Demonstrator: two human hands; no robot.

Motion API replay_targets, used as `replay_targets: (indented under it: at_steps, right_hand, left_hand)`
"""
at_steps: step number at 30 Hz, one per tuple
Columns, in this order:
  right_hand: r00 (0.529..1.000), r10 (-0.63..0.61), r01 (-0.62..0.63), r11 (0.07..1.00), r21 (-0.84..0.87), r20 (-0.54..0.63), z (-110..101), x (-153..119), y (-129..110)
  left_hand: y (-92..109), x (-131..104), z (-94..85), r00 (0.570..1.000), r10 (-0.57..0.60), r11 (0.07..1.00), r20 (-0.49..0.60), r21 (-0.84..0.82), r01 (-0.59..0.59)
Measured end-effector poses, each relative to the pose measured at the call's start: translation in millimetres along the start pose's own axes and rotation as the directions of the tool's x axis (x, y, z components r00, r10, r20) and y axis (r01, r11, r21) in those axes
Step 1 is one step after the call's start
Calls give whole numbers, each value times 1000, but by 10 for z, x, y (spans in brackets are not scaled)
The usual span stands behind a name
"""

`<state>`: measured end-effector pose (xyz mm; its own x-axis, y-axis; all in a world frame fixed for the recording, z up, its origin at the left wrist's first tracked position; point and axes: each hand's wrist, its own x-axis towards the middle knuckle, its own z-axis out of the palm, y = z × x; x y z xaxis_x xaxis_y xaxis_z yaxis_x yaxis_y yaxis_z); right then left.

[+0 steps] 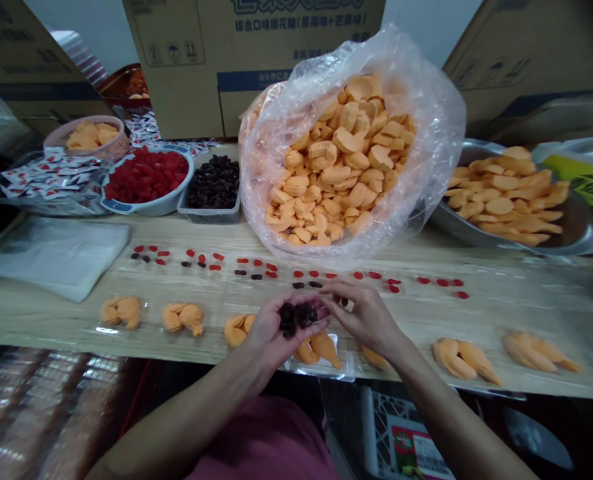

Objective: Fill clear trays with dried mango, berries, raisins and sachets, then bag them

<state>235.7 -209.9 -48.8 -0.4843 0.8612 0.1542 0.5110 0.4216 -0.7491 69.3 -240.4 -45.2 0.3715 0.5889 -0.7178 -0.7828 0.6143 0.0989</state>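
Cupped palm up, my left hand (271, 337) holds a small heap of dark pieces (296, 319). Right beside it, my right hand (364, 313) has its thumb and fingers pinched together at the heap's edge; what they hold is too small to make out. Beyond my hands runs a row of red pieces (314, 274), with dark pieces (256, 276) beside several of them, on clear plastic. Orange shaped pieces (183, 318) lie in clear packs along the table's near edge, some partly hidden by my hands.
A big clear bag (261, 230) of orange pieces stands at the back. Left of it are a tub (210, 216) of dark pieces, a blue-white bowl (149, 207) of red pieces and small packets (51, 175). A metal bowl (584, 223) sits right. Plastic sheets (56, 257) lie left.
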Motion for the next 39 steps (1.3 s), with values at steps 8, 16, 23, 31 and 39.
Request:
replay_targets:
  at_steps: [8,16,23,31,39]
  right_hand:
    - [987,144,-156,957,245,65,-102,-453,-139]
    - [945,218,-215,976,38,-243,-396,-340,434]
    - [975,112,-156,960,-232,-194,-365,-207,607]
    - [999,39,-38,996,76,-16,-440,-527,187]
    - [953,166,-178,984,-25,-254,-563,-526,560]
  left_hand:
    - [-264,34,100,995,-85,988,-43,127,90]
    - [-292,117,217,997,-81,979,-3,186,80]
    - [-296,239,292,995,-94,984,15,152,91]
    - [-401,281,415,996,-82,985,-43,147,87]
    - [-502,375,448,988,-155,974,2,169,152]
